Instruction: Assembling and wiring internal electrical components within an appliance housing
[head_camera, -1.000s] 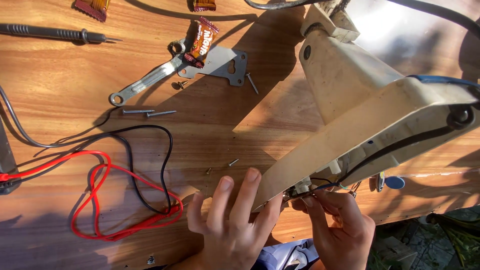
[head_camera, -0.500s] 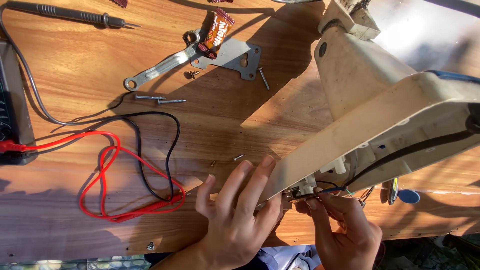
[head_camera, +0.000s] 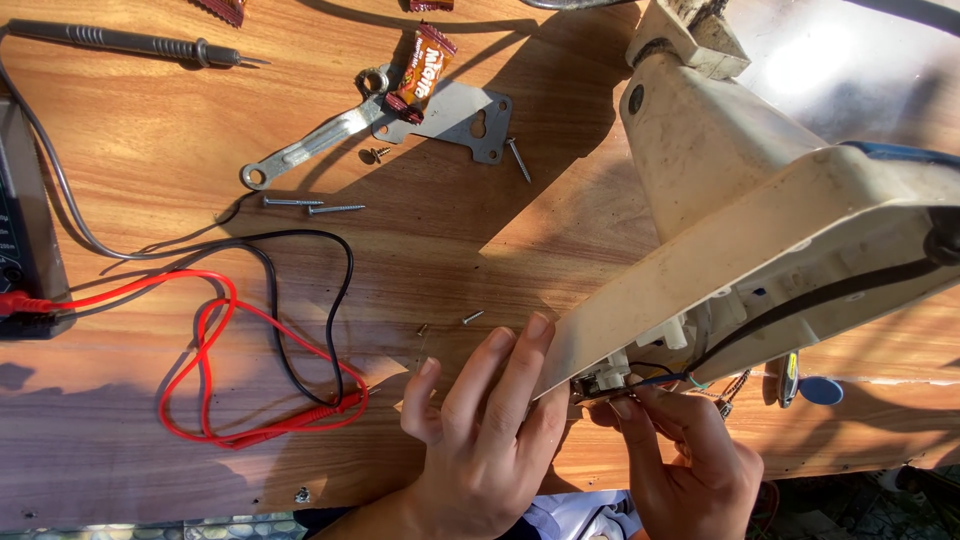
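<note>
Flat-fingered left hand (head_camera: 480, 440) bracing cream machine housing (head_camera: 740, 230), right hand (head_camera: 690, 460) pinching wires (head_camera: 655, 378) underneath

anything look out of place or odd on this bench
Yes: a wrapped candy lies on the metal bracket among the parts. Loose screws are scattered over the wood. The cream housing lies tipped on its side, wires hanging out where the right hand works; the left hand steadies it.
</note>
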